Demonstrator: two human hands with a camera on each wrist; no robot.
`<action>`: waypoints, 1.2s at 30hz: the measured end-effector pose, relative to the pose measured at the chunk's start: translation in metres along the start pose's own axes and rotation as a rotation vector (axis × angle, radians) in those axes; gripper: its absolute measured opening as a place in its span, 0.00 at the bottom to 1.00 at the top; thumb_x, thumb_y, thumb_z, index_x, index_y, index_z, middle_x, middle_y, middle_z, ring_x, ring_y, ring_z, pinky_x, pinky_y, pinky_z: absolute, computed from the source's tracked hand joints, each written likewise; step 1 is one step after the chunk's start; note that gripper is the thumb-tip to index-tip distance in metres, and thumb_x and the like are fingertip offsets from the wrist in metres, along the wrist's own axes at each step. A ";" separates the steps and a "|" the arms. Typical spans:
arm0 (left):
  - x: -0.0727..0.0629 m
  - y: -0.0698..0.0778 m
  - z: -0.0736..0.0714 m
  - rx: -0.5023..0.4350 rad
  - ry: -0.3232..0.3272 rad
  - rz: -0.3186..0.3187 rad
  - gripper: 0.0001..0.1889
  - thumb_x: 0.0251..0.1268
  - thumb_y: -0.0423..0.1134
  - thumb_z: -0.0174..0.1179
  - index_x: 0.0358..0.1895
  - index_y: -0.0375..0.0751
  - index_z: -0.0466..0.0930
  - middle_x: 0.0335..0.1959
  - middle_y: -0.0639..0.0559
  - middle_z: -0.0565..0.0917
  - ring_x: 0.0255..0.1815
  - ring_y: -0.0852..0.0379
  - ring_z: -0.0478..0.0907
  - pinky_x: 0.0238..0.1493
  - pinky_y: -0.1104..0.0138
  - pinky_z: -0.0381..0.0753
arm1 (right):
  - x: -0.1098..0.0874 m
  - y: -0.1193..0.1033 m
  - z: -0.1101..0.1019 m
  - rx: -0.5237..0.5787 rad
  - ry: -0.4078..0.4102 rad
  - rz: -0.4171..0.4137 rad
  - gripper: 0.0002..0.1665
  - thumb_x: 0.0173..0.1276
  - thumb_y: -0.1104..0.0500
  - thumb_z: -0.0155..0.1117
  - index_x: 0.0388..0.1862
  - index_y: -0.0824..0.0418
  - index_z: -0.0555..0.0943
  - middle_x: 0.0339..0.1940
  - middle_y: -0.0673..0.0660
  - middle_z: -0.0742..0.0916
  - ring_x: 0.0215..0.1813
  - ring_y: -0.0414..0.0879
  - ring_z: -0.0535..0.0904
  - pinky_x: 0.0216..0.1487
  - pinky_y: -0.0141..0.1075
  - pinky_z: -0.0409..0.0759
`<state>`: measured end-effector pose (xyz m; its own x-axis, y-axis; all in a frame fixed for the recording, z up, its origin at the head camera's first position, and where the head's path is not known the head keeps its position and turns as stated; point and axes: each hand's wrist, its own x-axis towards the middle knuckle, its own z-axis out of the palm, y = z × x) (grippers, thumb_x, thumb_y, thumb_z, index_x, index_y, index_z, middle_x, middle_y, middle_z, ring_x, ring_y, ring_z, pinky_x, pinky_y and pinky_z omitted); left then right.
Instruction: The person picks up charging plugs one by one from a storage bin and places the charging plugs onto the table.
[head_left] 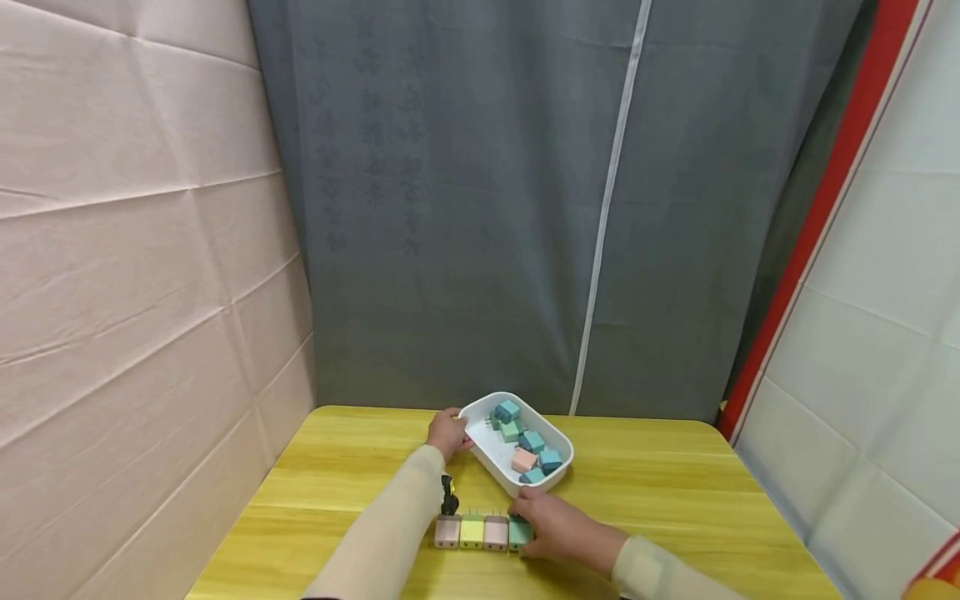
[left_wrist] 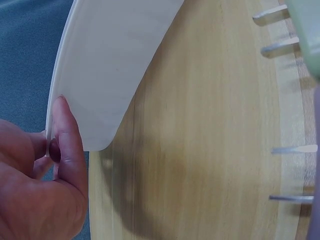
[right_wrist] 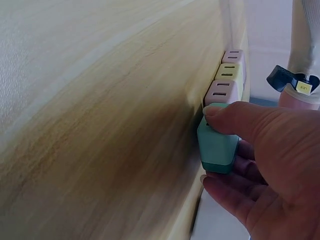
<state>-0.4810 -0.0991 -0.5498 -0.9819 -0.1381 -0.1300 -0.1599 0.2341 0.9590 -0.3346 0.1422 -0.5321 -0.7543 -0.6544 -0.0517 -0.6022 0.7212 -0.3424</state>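
My left hand (head_left: 447, 435) grips the left end of a white tray (head_left: 487, 447), thumb on one side of its wall and fingers on the other in the left wrist view. The tray is tilted and holds several teal plug chargers (head_left: 532, 442), a light green one (head_left: 511, 431) and a pink one (head_left: 523, 459). My right hand (head_left: 561, 528) pinches a green charger (right_wrist: 217, 145) between thumb and fingers. It stands at the right end of a row with a mauve charger (head_left: 496, 532), a yellow charger (head_left: 472, 532) and a pinkish charger (head_left: 447, 532), prongs pointing away from me.
The row lies on a yellow wood-grain table (head_left: 637, 483), nearer to me than the tray. A grey curtain (head_left: 450, 208) hangs behind the table's far edge. Pale cloth walls (head_left: 150, 250) stand at both sides. A small black wrist device (head_left: 449, 497) sits by my left sleeve.
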 end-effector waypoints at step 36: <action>-0.001 0.001 -0.001 0.003 -0.004 -0.003 0.23 0.90 0.36 0.56 0.79 0.32 0.74 0.36 0.40 0.83 0.27 0.55 0.82 0.39 0.61 0.94 | -0.003 0.004 0.006 0.052 0.021 0.047 0.32 0.65 0.43 0.87 0.64 0.51 0.86 0.54 0.43 0.81 0.47 0.34 0.76 0.57 0.36 0.88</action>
<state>-0.4798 -0.0992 -0.5483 -0.9817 -0.1350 -0.1342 -0.1635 0.2367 0.9577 -0.3331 0.1457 -0.5392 -0.7872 -0.6148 -0.0493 -0.5520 0.7379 -0.3883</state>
